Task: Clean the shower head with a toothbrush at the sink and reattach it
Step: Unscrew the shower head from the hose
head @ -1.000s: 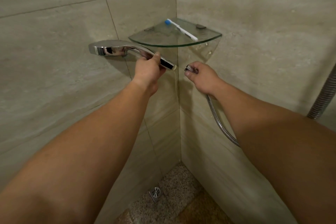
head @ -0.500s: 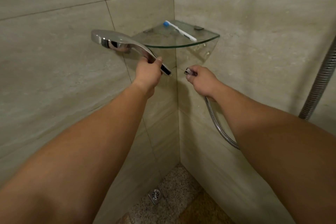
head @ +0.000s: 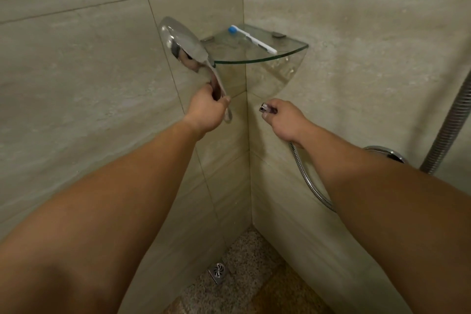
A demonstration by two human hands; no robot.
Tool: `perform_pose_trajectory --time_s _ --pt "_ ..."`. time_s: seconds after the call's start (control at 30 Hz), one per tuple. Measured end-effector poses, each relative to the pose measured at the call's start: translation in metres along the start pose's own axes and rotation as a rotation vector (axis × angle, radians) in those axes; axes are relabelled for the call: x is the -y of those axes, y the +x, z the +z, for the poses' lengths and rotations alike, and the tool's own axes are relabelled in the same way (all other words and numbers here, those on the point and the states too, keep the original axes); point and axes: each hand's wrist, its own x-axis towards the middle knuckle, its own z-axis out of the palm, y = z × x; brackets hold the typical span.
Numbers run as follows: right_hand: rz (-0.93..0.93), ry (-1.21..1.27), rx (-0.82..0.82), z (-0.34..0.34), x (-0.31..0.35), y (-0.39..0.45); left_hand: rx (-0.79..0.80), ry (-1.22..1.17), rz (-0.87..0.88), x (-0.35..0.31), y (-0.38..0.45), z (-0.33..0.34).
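Shower head [head: 187,44] detached, gripped by handle in left hand [head: 206,112], tilted up beside glass shelf [head: 293,52]; hose end [head: 266,109] pinched in right hand [head: 285,119], apart. Toothbrush [head: 251,38] on shelf, probably awaiting cleaning.

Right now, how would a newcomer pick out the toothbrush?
Find the corner where the two tiled walls meet; a clear glass shelf sits there above both hands. The toothbrush lies on it, a thin white stick with a blue head, the only loose thing on the glass.

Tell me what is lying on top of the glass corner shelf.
On the glass corner shelf lies one toothbrush, blue head toward the corner. Nothing covers the shelf top, apart from its left edge behind the shower head.
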Motion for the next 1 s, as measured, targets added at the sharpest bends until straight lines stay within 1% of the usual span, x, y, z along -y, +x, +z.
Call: perform_pose_trajectory --time_s 0.1,0.2,0.27,0.4,0.57,0.7,0.9,1.0 --pt "-0.001 -0.013 0.011 0.001 0.000 -0.002 -0.004 0.041 -0.011 0.010 -0.006 0.003" --pt "-0.054 -0.015 -0.028 -0.007 0.011 0.002 -0.016 -0.004 0.030 -0.003 0.002 -0.003" --pt "-0.070 -0.031 -0.038 -0.008 0.014 0.004 -0.013 0.023 0.049 -0.009 0.006 -0.007" --pt "-0.030 -0.062 0.022 0.002 0.003 0.000 0.016 0.088 0.044 0.000 -0.001 -0.002" --pt "-0.028 -0.016 0.005 0.010 -0.005 0.000 0.007 0.065 0.062 -0.001 -0.001 -0.001" --pt "0.024 -0.064 0.032 0.019 -0.018 -0.003 0.027 0.069 0.057 0.001 -0.005 0.000" --pt "0.164 -0.141 0.045 0.042 -0.046 -0.018 0.038 0.058 0.038 0.010 -0.010 0.003" --pt "0.191 -0.186 0.057 0.049 -0.055 -0.023 0.034 0.059 0.038 0.011 -0.011 0.003"
